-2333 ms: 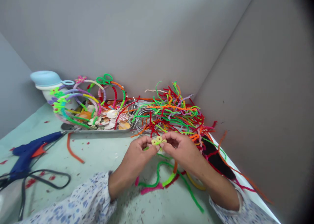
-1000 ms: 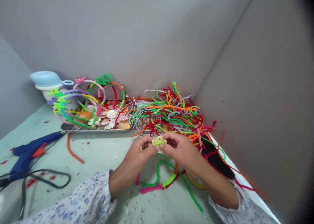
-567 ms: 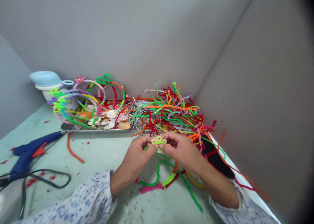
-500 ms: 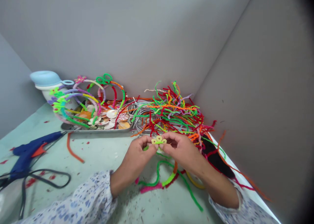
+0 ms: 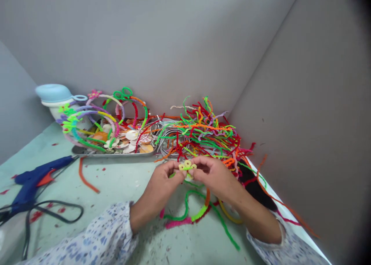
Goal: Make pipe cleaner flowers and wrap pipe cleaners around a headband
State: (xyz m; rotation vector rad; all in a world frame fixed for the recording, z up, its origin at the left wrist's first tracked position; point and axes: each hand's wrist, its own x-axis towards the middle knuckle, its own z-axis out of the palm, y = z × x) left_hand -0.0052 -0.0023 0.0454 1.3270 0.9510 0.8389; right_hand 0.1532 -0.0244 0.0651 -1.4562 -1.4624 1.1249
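A small pale-yellow flower of looped pipe cleaner (image 5: 188, 164), with a bright green middle, is pinched between both hands. My left hand (image 5: 164, 183) is closed on its left side, thumb and fingertips together. From the other side, my right hand (image 5: 213, 176) grips it with thumb and index finger. The fingertips cover part of the flower's lower half. Below the hands lies a headband wrapped in pink, green, red and orange (image 5: 199, 212), and a loose green pipe cleaner (image 5: 227, 228) crosses it.
At the back, a metal tray (image 5: 116, 154) holds shells and several wrapped headbands (image 5: 100, 114). A heap of coloured pipe cleaners (image 5: 208, 131) lies to its right, beside coiled wire (image 5: 171, 141). On the left are a blue glue gun (image 5: 37, 176), its cord (image 5: 78, 218) and a light-blue-lidded bottle (image 5: 56, 96).
Both hands stay nearly in place on the flower. Its green middle and lower loops show slightly more between the thumbs, and the right thumb has shifted a little.
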